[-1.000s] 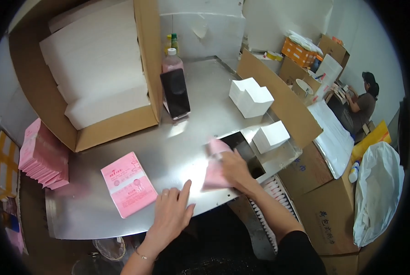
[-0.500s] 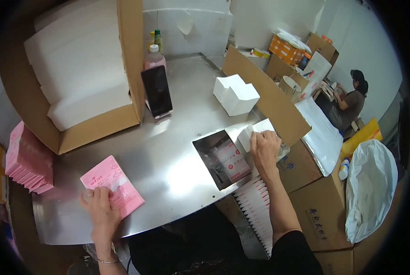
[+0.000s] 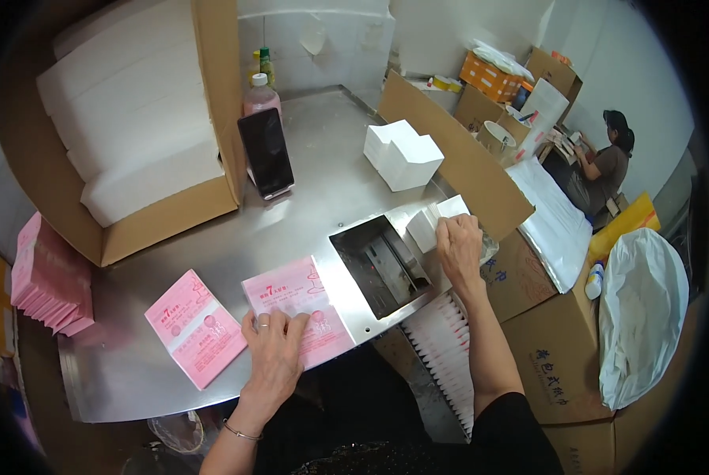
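Observation:
My left hand lies over a pink printed sleeve, its fingers spread on the sleeve's near part. Left of it is a stack of similar pink sleeves with a pale band across. My right hand is closed at a small stack of folded white tissues, just right of a rectangular opening in the metal table. Its fingertips are partly hidden. The opening looks dark inside, with metal parts. Behind it stands a larger white block of tissues.
An open carton of white stacks stands back left, beside a phone on a stand. More pink sleeves stand far left. A cardboard flap borders the right; cartons and a white bag lie beyond. Another person sits far right.
My left hand has moved right from the pink stack, and a pink sleeve now lies beside the opening. The pink package inside the opening is out of sight. My right hand stays by the tissues.

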{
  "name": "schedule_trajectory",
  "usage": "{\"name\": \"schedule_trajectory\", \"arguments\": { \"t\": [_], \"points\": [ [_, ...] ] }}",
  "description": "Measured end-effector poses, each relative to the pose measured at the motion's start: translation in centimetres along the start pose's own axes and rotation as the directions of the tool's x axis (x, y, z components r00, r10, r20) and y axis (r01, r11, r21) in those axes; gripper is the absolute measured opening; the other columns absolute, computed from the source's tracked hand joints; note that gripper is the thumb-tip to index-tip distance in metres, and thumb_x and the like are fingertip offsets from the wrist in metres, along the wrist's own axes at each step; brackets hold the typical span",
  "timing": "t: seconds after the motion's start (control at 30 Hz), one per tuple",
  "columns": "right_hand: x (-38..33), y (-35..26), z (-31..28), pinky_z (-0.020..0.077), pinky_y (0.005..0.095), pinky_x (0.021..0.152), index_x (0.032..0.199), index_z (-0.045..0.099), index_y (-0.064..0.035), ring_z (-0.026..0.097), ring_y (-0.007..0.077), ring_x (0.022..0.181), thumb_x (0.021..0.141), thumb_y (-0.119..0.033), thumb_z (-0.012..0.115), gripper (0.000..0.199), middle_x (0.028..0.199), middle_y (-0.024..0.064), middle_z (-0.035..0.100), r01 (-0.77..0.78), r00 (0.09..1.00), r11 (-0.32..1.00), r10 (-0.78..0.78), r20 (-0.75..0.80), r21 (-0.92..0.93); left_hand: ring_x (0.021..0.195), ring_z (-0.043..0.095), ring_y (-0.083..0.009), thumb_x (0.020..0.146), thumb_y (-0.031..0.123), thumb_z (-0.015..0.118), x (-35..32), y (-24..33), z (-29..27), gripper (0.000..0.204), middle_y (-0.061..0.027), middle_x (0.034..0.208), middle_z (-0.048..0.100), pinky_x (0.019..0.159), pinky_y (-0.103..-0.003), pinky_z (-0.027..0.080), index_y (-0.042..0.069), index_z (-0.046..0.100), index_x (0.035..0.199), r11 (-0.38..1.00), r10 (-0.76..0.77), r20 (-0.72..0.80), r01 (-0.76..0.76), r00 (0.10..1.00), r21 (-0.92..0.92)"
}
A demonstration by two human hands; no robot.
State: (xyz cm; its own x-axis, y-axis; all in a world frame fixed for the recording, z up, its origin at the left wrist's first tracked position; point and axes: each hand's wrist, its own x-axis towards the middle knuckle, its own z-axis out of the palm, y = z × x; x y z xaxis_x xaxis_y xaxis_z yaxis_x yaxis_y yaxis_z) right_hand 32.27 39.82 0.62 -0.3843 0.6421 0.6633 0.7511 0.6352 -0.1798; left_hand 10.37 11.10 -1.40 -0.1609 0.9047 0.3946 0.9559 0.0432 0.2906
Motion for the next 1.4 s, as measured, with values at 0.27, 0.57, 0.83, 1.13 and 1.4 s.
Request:
{"name": "schedule_trajectory", "arguments": {
  "t": [0.27, 0.57, 0.83, 1.13, 1.4],
  "points": [
    [-3.8, -6.1, 1.6, 0.0441, 0.0561, 0.102, 0.121, 0.063, 0.0008, 0.061, 0.0387, 0.114, 0.081, -0.005, 0.063, 0.041, 0.128, 0.0196, 0.063, 0.420, 0.907, 0.870, -0.391, -0.159, 0.257, 0.110, 0.054, -0.0365, 0.071, 0.004, 0.071, 0.3, 0.4, 2.4, 0.056, -0.0170, 0.111, 0.054, 0.109, -0.062, 0.032, 0.002, 0.058, 0.126, 0.990, 0.065, -0.056, -0.071, 0.996, -0.121],
    [-5.0, -16.6, 1.3, 0.0256, 0.0722, 0.111, 0.103, 0.066, -0.0004, 0.063, 0.0330, 0.108, 0.081, -0.016, 0.063, 0.027, 0.104, 0.0153, 0.066, 0.346, 0.670, 0.791, -0.585, 0.458, 0.504, 0.136, 0.040, -0.0480, 0.068, 0.033, 0.080, 2.1, 2.2, 2.5, 0.071, -0.0276, 0.154, 0.034, 0.109, -0.068, 0.027, 0.006, 0.058, 0.130, 0.989, -0.147, -0.130, 0.144, 0.981, -0.034],
    [-0.9, -6.7, -2.2, 0.0444, 0.0458, 0.082, 0.108, 0.064, 0.0020, 0.058, 0.0346, 0.090, 0.085, -0.009, 0.065, 0.025, 0.096, 0.0161, 0.060, 0.215, 0.965, 0.969, -0.229, -0.124, -0.120, 0.105, 0.053, -0.0351, 0.080, 0.026, 0.066, 1.5, 1.2, 0.5, 0.051, -0.0163, 0.126, 0.057, 0.080, -0.046, 0.039, 0.009, 0.063, 0.128, 0.970, -0.099, -0.101, 0.119, 0.990, 0.211],
    [0.3, 0.0, 1.1, 0.0444, 0.0458, 0.079, 0.092, 0.068, -0.0019, 0.058, 0.0322, 0.092, 0.088, -0.010, 0.063, 0.010, 0.089, 0.0121, 0.062, 0.053, 0.998, 0.998, -0.054, -0.025, -0.037, 0.100, 0.054, -0.0361, 0.083, 0.048, 0.072, 3.0, 1.2, 0.5, 0.052, -0.0193, 0.114, 0.057, 0.078, -0.047, 0.040, 0.006, 0.064, 0.111, 0.984, -0.064, -0.044, 0.070, 0.997, 0.164],
    [-5.0, -8.4, 0.5, 0.0526, 0.0520, 0.090, 0.112, 0.066, 0.0015, 0.065, 0.0419, 0.106, 0.081, 0.003, 0.058, 0.032, 0.110, 0.0218, 0.067, 0.525, 0.851, 0.795, -0.491, -0.186, 0.303, 0.094, 0.056, -0.0319, 0.077, 0.026, 0.074, 1.1, 1.1, 2.2, 0.048, -0.0173, 0.110, 0.058, 0.074, -0.045, 0.043, 0.004, 0.061, 0.118, 0.997, 0.044, -0.011, -0.045, 0.999, -0.058]
  ]
}}
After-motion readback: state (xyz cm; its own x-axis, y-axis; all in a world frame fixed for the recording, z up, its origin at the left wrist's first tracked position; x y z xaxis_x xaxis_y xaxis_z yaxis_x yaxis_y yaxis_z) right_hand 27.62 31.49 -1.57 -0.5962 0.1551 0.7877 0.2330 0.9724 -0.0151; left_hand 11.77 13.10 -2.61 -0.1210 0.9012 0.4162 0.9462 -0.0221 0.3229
